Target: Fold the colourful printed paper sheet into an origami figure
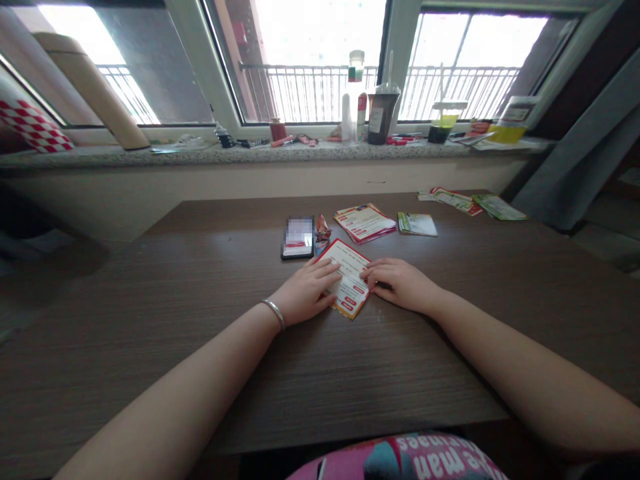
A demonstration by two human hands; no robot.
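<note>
A red-bordered white paper leaflet (349,275) lies flat on the brown wooden table (200,293). My left hand (306,291), with a silver bangle on the wrist, rests on the leaflet's left side with the fingers stretched out flat on it. My right hand (399,283) lies palm down at the leaflet's right edge, fingertips pressing on the paper. Neither hand lifts anything.
A phone (298,237) and a small wrapper (323,233) lie just beyond the leaflet. A stack of leaflets (365,223), a green-white card (417,224) and more papers (473,201) sit farther back. Bottles and cups (383,113) line the stone windowsill.
</note>
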